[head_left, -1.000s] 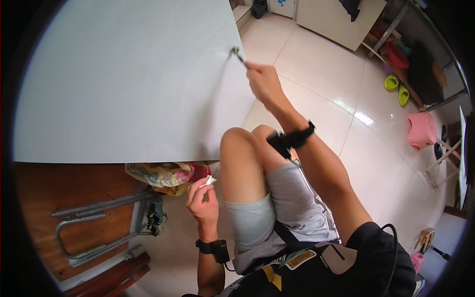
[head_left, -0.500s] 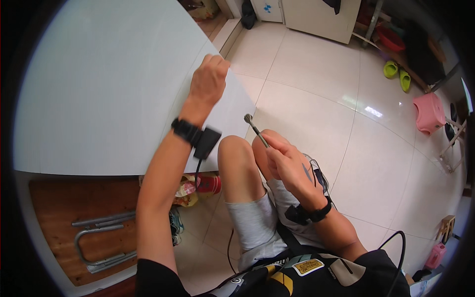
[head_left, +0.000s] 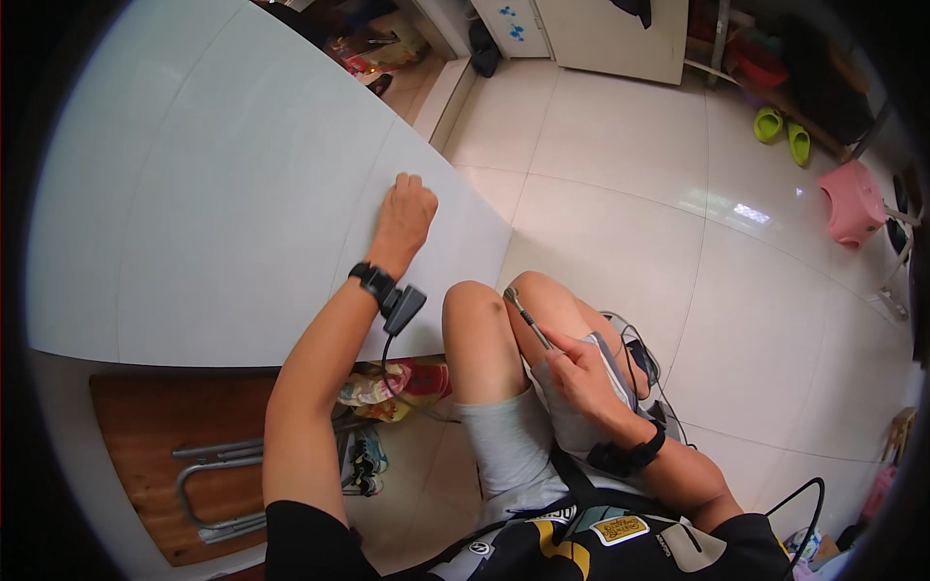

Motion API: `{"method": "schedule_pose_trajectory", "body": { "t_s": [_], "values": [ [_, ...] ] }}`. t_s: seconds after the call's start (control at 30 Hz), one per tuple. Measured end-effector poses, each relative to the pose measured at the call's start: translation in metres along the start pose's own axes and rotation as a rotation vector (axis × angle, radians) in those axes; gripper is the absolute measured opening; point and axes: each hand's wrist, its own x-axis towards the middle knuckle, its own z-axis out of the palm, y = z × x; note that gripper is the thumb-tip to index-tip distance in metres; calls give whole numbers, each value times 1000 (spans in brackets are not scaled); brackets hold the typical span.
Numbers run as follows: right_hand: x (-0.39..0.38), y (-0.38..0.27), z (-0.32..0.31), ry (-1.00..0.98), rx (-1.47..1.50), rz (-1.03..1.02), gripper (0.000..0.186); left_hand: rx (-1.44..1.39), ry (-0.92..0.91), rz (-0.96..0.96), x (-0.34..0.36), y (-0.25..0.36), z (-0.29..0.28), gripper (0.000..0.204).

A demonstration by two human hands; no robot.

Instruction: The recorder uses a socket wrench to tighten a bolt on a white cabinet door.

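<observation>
Left hand (head_left: 407,215): and here it is, curled knuckles-up over the white table (head_left: 223,213), near the slanting edge; whether anything sits under those fingers, I can't tell from here.
Right hand (head_left: 581,373): a neat grip on the slim metal tool (head_left: 526,318), rounded head pointing up and away above the bare knees (head_left: 475,315)!
Wrists: a black strap on each, the left wearing a dark box (head_left: 404,310) with a cable trailing down.
Below the tabletop: colourful bags (head_left: 397,387), then grey metal tubing (head_left: 218,452) across a brown wooden panel (head_left: 131,426).
Far right: lime-green clogs (head_left: 798,143) and a pink stool (head_left: 852,203) on pale tiles (head_left: 620,213).
</observation>
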Motion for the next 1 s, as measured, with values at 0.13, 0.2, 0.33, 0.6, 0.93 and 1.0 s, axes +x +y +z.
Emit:
{"method": "schedule_pose_trajectory", "body": {
  "t_s": [0.13, 0.2, 0.33, 0.6, 0.93, 1.0],
  "values": [
    [3, 3, 1, -14, -8, -22, 44, -110, -25, -76, -63, 14, -20, 7],
    [4, 3, 2, -34, -6, -21, 44, -144, -11, -117, -101, 21, -27, 7],
    [5, 9, 6, -59, -27, -23, 44, -297, -39, -248, -172, 40, -50, 6],
    [6, 1, 49, -302, 143, 117, 47, -624, 17, -803, -320, 114, -52, 15],
    [12, 28, 161, -514, 106, 389, 56, -941, -70, -1666, -402, 287, -56, 14],
    [15, 34, 176, -427, 112, 288, 53, -926, -77, -1788, -404, 298, -52, 15]
  ]
}}
